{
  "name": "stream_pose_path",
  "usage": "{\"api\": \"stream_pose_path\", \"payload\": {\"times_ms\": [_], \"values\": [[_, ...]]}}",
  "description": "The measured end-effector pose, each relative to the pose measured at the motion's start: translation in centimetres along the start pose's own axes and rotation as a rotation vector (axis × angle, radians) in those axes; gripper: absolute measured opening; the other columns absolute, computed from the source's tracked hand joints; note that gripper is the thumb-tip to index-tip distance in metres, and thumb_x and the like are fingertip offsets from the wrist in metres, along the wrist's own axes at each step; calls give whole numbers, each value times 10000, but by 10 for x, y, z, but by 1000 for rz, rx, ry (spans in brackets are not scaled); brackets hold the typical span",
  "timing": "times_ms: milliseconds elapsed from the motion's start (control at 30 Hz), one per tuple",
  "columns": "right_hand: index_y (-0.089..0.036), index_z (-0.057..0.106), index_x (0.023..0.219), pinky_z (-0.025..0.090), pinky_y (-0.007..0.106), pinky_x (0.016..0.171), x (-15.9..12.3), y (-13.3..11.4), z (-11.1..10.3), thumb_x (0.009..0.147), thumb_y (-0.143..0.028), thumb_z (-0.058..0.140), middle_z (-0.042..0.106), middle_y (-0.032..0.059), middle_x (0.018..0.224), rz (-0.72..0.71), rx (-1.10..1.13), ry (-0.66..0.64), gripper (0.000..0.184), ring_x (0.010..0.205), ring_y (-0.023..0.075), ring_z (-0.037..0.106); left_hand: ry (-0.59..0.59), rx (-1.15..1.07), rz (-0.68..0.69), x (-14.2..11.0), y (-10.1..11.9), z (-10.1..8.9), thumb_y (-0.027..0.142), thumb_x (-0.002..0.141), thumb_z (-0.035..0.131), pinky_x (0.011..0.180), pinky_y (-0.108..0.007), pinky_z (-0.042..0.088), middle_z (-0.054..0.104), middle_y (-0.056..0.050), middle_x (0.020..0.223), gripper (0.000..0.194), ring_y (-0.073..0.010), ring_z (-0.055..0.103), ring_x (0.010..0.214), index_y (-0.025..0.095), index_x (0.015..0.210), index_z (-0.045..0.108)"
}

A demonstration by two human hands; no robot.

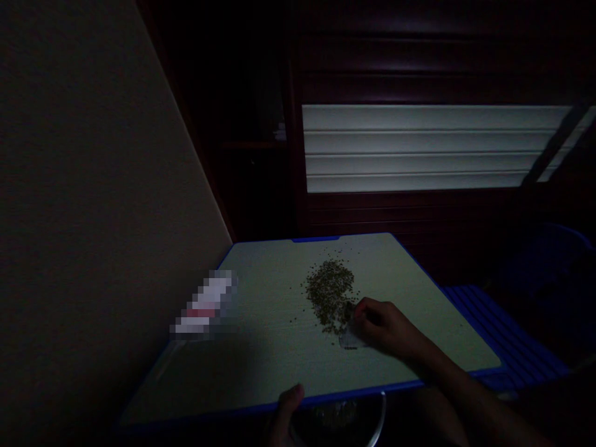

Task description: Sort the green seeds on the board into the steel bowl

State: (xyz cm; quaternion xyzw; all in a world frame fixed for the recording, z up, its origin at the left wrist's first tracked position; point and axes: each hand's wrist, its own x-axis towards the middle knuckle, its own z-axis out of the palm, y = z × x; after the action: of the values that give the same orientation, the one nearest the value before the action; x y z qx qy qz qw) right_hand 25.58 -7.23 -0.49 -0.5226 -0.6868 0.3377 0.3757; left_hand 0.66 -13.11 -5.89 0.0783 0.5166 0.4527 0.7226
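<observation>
1. A blurred object (205, 303) lies at the left side of the board (261, 379).
2. Left hand (286, 416) is at the board's near edge, above a bowl (338, 419); I cannot tell its grip.
3. Right hand (384, 329) is half closed, holding a clear card (350, 339) against the herb pile (329, 293) at the board's middle.

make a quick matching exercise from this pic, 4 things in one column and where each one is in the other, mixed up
Things
1. right hand
2. left hand
3. heap of dried green flakes
4. blurred white-and-red packet

Places
A. at the near edge of the board, beside a round vessel
B. at the board's left edge
C. in the middle of the board's far half
D. on the board at the heap's near side, over a small clear card

Pairs
1-D, 2-A, 3-C, 4-B
</observation>
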Motion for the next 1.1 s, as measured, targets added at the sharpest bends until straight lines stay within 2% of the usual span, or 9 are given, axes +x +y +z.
{"api": "stream_pose_path", "payload": {"times_ms": [100,267,333,533,633,733,933,1100], "values": [[-174,624,840,381,227,563,0,1,0,811,-198,588,596,-5,708,-8,13,-28,52,618,127,512,-21,-13,-85,1,-2,-3,337,728,723,927,-507,491,773,-128,898,339,-364,685,1012,146,1005,680],[-177,590,799,373,231,590,1,2,-8,783,-158,556,549,-20,695,-25,17,93,43,650,130,494,-41,-75,-116,1,-3,-1,301,769,692,1029,-505,408,762,-130,1025,409,-342,647,1106,141,1142,647],[-178,567,780,364,229,588,1,4,-12,768,-139,540,533,-25,691,-27,16,99,49,647,125,479,-44,-87,-129,-1,-3,1,317,777,683,1044,-504,392,760,-131,1039,424,-341,639,1120,140,1160,643],[-175,550,763,345,211,559,-1,12,-13,724,-104,567,513,-36,680,-19,31,-30,82,621,110,459,-76,-124,-97,-3,-5,-2,327,754,693,1059,-522,371,753,-139,1066,498,-347,623,1146,155,1217,626],[-173,554,764,363,212,580,-3,10,-12,719,-81,571,527,-34,695,-72,20,-100,104,635,110,473,-51,-126,-44,-1,-9,-8,307,733,710,1080,-506,350,745,-122,1108,513,-340,599,1182,189,1226,629],[-172,558,765,371,212,585,-5,9,-13,733,-80,572,537,-30,698,-115,42,-154,98,635,108,473,-11,-81,-90,-1,-9,-5,331,765,683,1077,-523,349,735,-129,1133,494,-342,595,1187,174,1229,624],[-171,580,774,388,214,586,-3,14,-13,735,-96,604,567,-17,702,-136,58,-178,88,638,115,498,-53,-83,-159,-10,-1,12,352,799,637,1041,-544,384,749,-161,1067,495,-350,638,1120,122,1237,609],[-172,580,765,381,206,566,0,18,-14,741,-110,604,568,-21,675,-131,37,-153,71,613,110,495,-44,-120,-155,-8,-4,14,355,759,672,989,-554,430,771,-142,926,453,-368,655,1080,130,1150,643]]}}
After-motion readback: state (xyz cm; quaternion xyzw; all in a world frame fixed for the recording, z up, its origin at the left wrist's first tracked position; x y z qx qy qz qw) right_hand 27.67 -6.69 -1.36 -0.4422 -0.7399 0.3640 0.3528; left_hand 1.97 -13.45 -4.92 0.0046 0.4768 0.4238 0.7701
